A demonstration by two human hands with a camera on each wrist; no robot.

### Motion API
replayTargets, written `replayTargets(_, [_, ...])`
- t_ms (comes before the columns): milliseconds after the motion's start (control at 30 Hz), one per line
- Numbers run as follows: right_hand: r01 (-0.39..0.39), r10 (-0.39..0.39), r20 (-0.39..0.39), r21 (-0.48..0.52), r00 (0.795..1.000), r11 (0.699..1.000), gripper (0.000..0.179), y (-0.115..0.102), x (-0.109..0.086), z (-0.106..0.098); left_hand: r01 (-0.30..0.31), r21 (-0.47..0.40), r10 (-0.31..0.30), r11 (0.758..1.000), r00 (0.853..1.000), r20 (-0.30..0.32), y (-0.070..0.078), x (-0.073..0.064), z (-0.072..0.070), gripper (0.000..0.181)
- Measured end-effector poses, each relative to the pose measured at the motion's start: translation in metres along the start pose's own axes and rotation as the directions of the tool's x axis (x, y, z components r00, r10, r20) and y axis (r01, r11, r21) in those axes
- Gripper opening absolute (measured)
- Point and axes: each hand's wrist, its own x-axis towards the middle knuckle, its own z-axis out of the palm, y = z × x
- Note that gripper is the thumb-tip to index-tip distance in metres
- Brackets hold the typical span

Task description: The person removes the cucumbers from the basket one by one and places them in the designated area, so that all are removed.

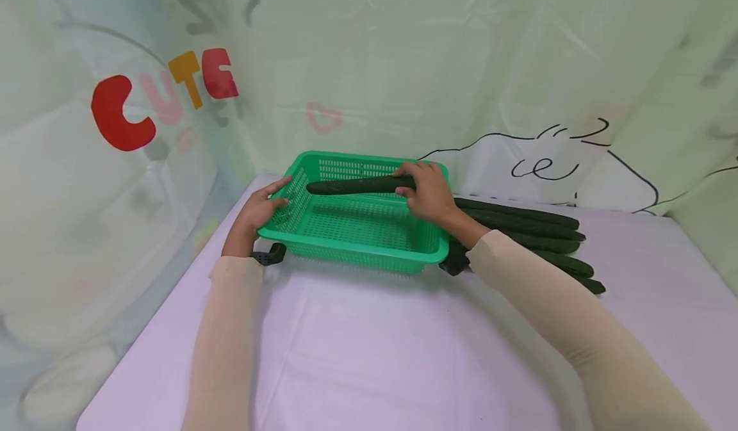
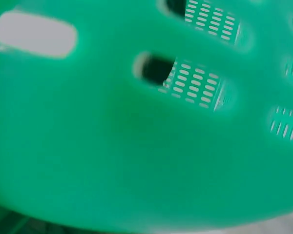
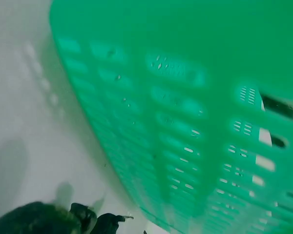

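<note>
A long dark green cucumber (image 1: 357,186) lies level above the inside of a green plastic basket (image 1: 357,250). My right hand (image 1: 426,191) grips it by its right end, thumb in front. At the basket's left end, my left hand (image 1: 257,212) holds the rim, with thumb and a finger reaching over it; its other fingers are hidden. In the left wrist view, the slotted basket wall (image 2: 136,156) fills nearly everything. Seen from the right wrist, the basket's outer wall (image 3: 136,97) stands close, with dark cucumber ends (image 3: 39,219) at the lower left.
Several more cucumbers (image 1: 536,232) lie side by side on the table right of the basket, partly behind my right forearm. A pale cloth (image 1: 369,354) covers the table. Printed curtains (image 1: 369,66) hang behind it and on the left.
</note>
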Motion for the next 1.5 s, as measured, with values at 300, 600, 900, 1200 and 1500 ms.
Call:
replayTargets(300, [-0.015, 0.015, -0.014, -0.015, 1.0, 1.0, 0.024, 0.005, -0.017, -0.017, -0.008, 0.094, 0.004, 0.996, 0.999, 0.043, 0.002, 0.0, -0.002, 0.058])
replayTargets(600, [0.018, -0.018, -0.026, 0.006, 0.999, 1.0, 0.025, -0.004, -0.044, -0.038, -0.002, 0.099, -0.003, 0.995, 0.999, 0.05, 0.004, 0.0, -0.001, 0.059])
replayTargets(900, [0.0, 0.001, -0.022, 0.05, 1.0, 0.999, 0.026, -0.006, -0.078, -0.065, -0.005, 0.091, 0.001, 0.996, 0.999, 0.042, 0.002, -0.001, 0.0, 0.058])
replayTargets(1200, [-0.03, 0.032, -0.034, 0.056, 0.999, 0.998, 0.026, 0.0, -0.122, -0.098, 0.001, 0.081, -0.004, 0.997, 0.999, 0.039, 0.004, -0.004, 0.001, 0.058])
replayTargets(1500, [-0.117, 0.117, -0.02, 0.025, 0.993, 0.993, 0.028, 0.008, -0.173, -0.126, 0.0, 0.096, -0.004, 0.995, 0.999, 0.042, 0.006, -0.004, 0.002, 0.059])
